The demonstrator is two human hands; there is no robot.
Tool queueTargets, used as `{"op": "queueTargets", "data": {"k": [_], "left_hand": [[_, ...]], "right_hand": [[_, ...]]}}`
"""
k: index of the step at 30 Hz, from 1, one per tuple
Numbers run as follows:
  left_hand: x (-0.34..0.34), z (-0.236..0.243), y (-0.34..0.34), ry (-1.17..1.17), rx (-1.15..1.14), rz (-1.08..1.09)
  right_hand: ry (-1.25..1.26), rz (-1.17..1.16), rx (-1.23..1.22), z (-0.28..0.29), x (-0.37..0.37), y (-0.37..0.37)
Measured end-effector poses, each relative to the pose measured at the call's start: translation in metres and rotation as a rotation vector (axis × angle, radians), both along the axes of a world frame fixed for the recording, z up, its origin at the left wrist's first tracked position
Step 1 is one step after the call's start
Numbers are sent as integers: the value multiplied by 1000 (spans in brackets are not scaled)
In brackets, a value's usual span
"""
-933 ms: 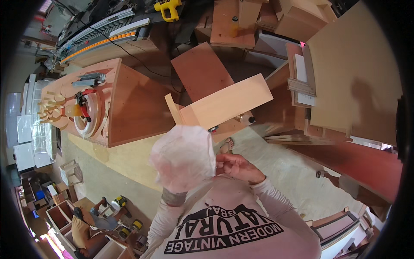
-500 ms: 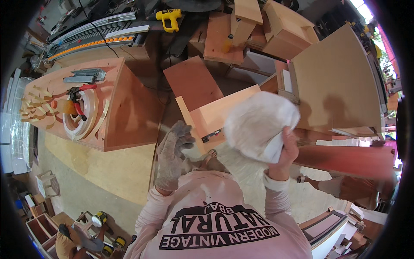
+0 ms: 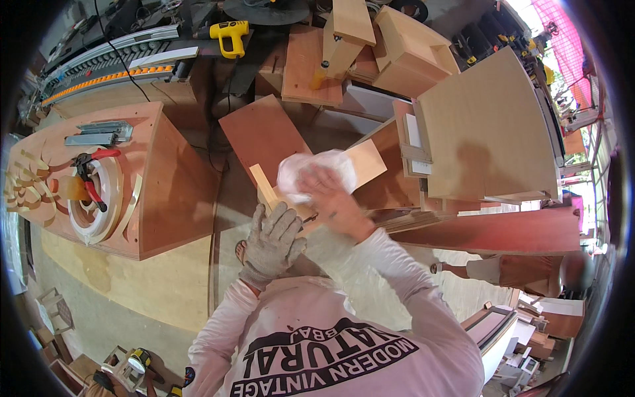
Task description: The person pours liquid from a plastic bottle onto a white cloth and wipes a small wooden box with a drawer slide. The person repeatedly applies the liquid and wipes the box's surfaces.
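Observation:
My right hand (image 3: 323, 188), bare and slightly blurred, lies with fingers outstretched on a crumpled white cloth (image 3: 294, 169) over a pale wooden board (image 3: 370, 162). My left hand (image 3: 270, 245), in a grey knit glove, is just below and left of it, fingers extended and apart, by a narrow upright wooden strip (image 3: 262, 180) at the board's left end; whether it touches the wood I cannot tell. A reddish plywood panel (image 3: 254, 129) lies beneath and behind the pale board.
At left stands a plywood box (image 3: 178, 185) topped with pliers (image 3: 92, 172), metal slides (image 3: 96, 135) and wood offcuts. Behind are a yellow heat gun (image 3: 228, 36) and stacked wooden boxes. A large panel (image 3: 489, 132) is at right; a co-worker (image 3: 529, 271) is beside a long reddish board (image 3: 503, 228).
My right hand has swung the cloth from the right down onto the pale board, its fingers now flattened. My left hand has moved slightly right. The co-worker at right has moved a little.

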State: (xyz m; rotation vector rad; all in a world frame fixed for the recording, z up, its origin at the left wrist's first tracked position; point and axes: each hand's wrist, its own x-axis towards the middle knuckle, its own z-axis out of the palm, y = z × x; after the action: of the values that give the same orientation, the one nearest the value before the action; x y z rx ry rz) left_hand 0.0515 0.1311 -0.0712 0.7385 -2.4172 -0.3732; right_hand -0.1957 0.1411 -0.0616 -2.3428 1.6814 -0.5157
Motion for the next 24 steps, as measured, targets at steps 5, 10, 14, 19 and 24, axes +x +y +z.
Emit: {"op": "queueTargets", "data": {"k": [5,10,14,19,24], "left_hand": [[-10,12,5,23,32,-15],[-4,13,5,-18,15,14],[-5,20,-3,85,92,138],[-29,32,-55,111,50,377],[-34,20,-70,169,-127,85]], "right_hand": [[-110,-406,-250,-50,-183,-12],[-404,-1033,-271,23,-181,-51],[-472,-938,9,76,-118,-32],[-245,-136,-169,-4,-15,20],[-80,-336,-7,8,48,5]]}}
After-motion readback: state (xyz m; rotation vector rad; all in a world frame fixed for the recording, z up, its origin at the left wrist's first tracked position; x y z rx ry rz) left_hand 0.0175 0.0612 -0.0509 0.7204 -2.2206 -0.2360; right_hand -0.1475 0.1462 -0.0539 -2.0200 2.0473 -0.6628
